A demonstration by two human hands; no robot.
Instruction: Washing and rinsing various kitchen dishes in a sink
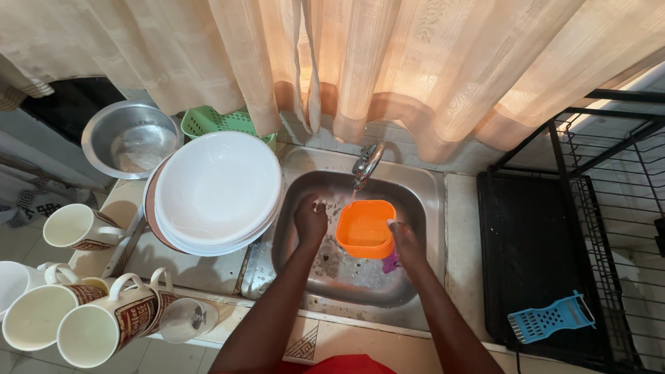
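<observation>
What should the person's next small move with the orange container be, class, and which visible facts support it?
Probably tilt the orange container to pour out the rinse water. It sits open side up under the tap in the sink, the right hand holds its rim, and the left hand is free beside it.

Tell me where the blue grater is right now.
The blue grater lies at the lower right of the head view, on the black tray of the dish rack, right of the sink.
</observation>
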